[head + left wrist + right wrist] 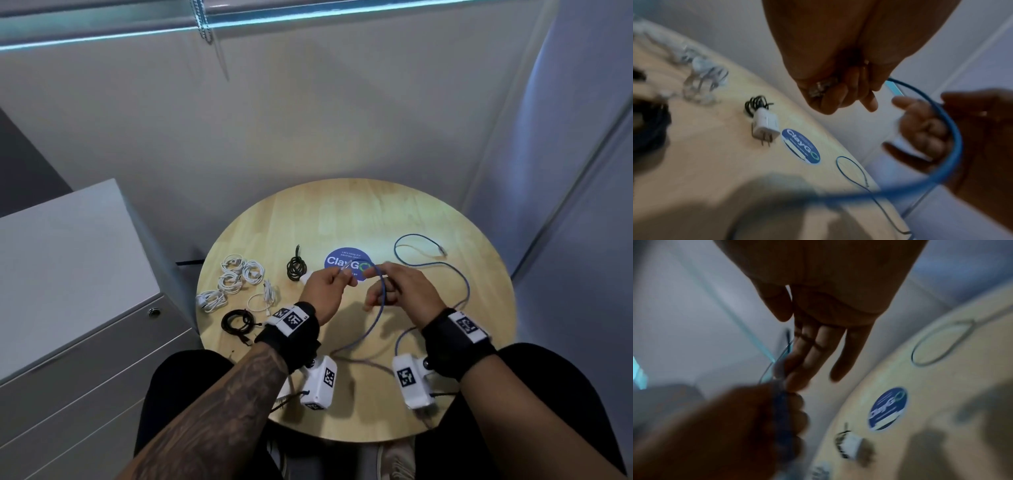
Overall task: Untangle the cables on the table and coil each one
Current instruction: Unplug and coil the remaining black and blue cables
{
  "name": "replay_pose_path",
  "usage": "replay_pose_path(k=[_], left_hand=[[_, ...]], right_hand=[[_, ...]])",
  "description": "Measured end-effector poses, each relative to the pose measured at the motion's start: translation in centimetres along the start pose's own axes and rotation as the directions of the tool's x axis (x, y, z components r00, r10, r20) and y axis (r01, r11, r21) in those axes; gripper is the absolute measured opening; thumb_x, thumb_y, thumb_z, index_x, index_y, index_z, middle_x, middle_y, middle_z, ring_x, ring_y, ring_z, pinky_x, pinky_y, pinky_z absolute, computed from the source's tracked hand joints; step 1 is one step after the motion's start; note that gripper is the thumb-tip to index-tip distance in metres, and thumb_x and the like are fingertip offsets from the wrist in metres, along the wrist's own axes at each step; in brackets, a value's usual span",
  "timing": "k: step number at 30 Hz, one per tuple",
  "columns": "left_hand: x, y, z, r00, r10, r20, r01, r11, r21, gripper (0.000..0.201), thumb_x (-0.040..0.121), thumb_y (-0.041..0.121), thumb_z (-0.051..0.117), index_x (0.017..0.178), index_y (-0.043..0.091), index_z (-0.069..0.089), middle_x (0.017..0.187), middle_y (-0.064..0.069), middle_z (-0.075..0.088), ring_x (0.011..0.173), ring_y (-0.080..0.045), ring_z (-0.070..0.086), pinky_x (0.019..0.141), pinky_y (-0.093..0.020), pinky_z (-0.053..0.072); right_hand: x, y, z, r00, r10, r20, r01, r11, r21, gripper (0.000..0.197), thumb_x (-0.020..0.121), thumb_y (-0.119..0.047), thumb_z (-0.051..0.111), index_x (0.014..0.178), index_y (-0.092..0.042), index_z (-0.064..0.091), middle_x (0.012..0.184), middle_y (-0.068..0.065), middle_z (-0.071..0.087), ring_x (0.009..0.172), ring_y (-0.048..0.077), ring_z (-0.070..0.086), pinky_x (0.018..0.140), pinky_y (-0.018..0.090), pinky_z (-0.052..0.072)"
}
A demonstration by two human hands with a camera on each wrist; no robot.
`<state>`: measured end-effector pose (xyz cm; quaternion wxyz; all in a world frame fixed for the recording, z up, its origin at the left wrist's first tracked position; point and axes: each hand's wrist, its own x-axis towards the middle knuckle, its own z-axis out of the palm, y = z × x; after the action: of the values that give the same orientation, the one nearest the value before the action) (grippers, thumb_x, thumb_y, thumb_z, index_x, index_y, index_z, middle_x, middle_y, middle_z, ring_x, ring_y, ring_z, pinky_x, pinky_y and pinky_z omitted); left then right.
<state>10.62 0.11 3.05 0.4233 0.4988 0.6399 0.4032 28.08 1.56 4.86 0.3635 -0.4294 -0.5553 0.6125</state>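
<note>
Both hands raised over the round table's (445, 394) middle. Left hand (323, 291) pinches the clear plug end of the blue cable (378, 308), fingers curled tight round it. Right hand (407, 291) has the same cable running over its palm; in the right wrist view its fingers look nearly straight, so likely just supporting it, though blur makes the grip hard to read. From the hands the blue cable drops toward the near edge, then snakes out to a loop by the far right edge. Round blue sticker (347, 265) at table centre. White plug adapter (765, 123) beside a small dark coil (296, 269). White coiled cables (236, 277) near the left edge, black coil (238, 322) nearer the person.
</note>
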Motion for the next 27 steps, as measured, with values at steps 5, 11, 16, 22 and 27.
replay_pose_path(k=[5, 11, 16, 22, 27], left_hand=[[-1.1, 0.6, -0.7, 0.985, -0.131, 0.114, 0.149, 0.974, -0.17, 0.016, 0.095, 0.019, 0.054, 0.081, 0.013, 0.058, 0.05, 0.007, 0.038, 0.049, -0.014, 0.029, 0.047, -0.021, 0.021], [-2.8, 2.6, -2.0, 0.767, -0.049, 0.639, 0.501, 0.668, -0.55, 0.017, 0.09, 0.018, 0.042, 0.082, 0.013, 0.056, 0.056, 0.006, 0.028, 0.047, -0.009, 0.026, 0.047, -0.022, 0.024], [-1.6, 3.9, -1.9, 0.911, 0.072, 0.405, 0.334, 0.446, -0.83, 0.028, 0.1, 0.009, 0.04, 0.088, 0.004, 0.064, 0.087, -0.009, 0.065, 0.083, -0.021, 0.067, 0.079, -0.036, 0.058], [0.1, 1.7, -2.0, 0.986, -0.153, 0.071, 0.124, 0.377, -0.918, 0.018, 0.102, 0.002, 0.04, 0.097, -0.002, 0.057, 0.101, -0.019, 0.07, 0.092, -0.027, 0.072, 0.091, -0.035, 0.055], [0.9, 0.6, -1.5, 0.978, -0.201, -0.061, 0.032, 0.429, -0.903, 0.016, 0.102, 0.004, 0.042, 0.099, 0.001, 0.058, 0.103, -0.019, 0.068, 0.081, -0.022, 0.074, 0.076, -0.028, 0.06]], right_hand=[[0.9, 0.0, -0.7, 0.979, -0.125, -0.161, 0.089, 0.973, -0.213, 0.025, 0.101, -0.019, 0.05, 0.082, -0.017, 0.067, 0.058, -0.013, 0.055, 0.051, 0.001, 0.048, 0.054, 0.015, 0.039], [1.7, 2.1, -1.9, 0.931, -0.232, -0.282, 0.108, 0.913, -0.394, 0.016, 0.094, -0.031, 0.063, 0.08, -0.029, 0.071, 0.084, 0.003, 0.071, 0.08, 0.018, 0.062, 0.077, 0.033, 0.048], [0.9, 3.3, 0.8, 0.987, -0.155, 0.05, 0.158, 0.832, -0.532, 0.018, 0.097, -0.029, 0.055, 0.091, -0.034, 0.071, 0.072, -0.009, 0.064, 0.067, 0.008, 0.053, 0.072, 0.029, 0.045], [0.3, 3.0, 1.9, 0.979, -0.065, 0.191, 0.163, 0.813, -0.559, 0.018, 0.098, -0.028, 0.055, 0.102, -0.026, 0.072, 0.089, -0.001, 0.071, 0.073, 0.013, 0.061, 0.079, 0.035, 0.052], [-0.6, 1.8, 2.4, 0.971, -0.006, 0.24, 0.149, 0.799, -0.582, 0.022, 0.095, -0.03, 0.057, 0.09, -0.013, 0.069, 0.064, -0.003, 0.052, 0.06, 0.013, 0.047, 0.068, 0.038, 0.051]])
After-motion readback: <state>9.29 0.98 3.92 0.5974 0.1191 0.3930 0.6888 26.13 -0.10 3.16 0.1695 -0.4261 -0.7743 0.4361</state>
